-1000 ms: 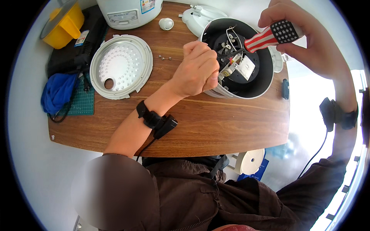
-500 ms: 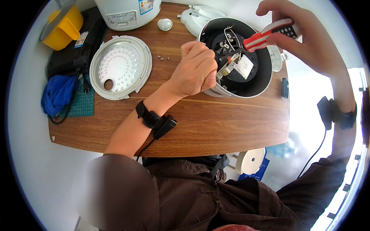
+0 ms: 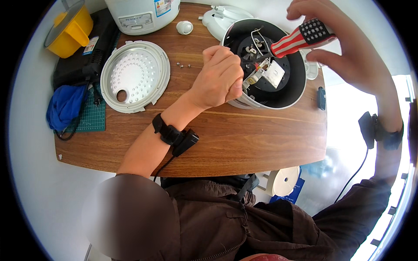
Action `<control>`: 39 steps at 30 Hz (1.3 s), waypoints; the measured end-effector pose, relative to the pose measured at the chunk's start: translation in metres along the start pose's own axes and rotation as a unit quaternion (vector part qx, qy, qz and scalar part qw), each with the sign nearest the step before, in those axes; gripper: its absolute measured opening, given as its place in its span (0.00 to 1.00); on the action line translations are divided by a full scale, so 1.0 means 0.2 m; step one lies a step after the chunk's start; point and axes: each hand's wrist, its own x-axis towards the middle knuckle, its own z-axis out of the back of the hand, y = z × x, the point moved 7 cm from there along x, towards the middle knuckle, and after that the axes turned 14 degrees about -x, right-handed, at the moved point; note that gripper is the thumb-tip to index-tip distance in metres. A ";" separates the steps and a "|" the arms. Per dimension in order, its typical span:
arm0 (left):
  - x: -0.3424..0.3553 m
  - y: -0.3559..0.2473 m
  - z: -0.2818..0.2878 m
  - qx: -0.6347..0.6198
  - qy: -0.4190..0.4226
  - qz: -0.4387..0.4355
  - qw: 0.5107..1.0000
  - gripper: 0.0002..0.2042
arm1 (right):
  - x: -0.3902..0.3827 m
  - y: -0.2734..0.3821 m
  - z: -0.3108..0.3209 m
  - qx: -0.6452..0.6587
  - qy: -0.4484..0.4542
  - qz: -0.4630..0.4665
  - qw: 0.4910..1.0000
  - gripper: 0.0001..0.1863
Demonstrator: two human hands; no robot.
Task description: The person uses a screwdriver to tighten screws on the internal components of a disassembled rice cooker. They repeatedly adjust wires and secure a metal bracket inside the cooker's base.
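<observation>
A screwdriver (image 3: 300, 40) with a red, white and dark-blue starred handle lies across the rice cooker body (image 3: 297, 98). Its handle end rests against my right hand (image 3: 348, 48), whose fingers curve loosely round it, with the thumb standing off below. The dark shaft runs left over the wiring to my left hand (image 3: 220, 78). That hand is a closed fist at the body's left rim; what its fingers grip is hidden. Inside the dark shell show a white square block (image 3: 274, 74), pale wires (image 3: 256, 35) and metal fittings.
Left of my fist lie a dimpled metal inner lid (image 3: 143, 74) and several small screws (image 3: 184, 65). Behind are a white round cap (image 3: 184, 28), a second white appliance (image 3: 143, 19) and a white cover (image 3: 217, 26). A blue cloth (image 3: 65, 104) lies on a green mat (image 3: 93, 117).
The screwdriver handle has turned, showing more of its starred part. My right thumb has come away from the handle. My left hand stays nearly where it was.
</observation>
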 end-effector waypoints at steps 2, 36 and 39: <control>0.00 0.00 0.00 0.003 0.001 0.000 1.000 0.18 | 0.00 0.11 0.04 -0.113 -0.017 -0.068 0.991 0.21; 0.00 0.00 0.02 0.001 0.001 0.005 1.000 0.15 | 0.02 0.16 0.06 -0.080 -0.040 -0.016 0.996 0.22; 0.00 0.00 0.02 0.001 0.004 0.005 1.000 0.15 | 0.05 0.10 0.07 -0.125 0.124 -0.068 0.982 0.23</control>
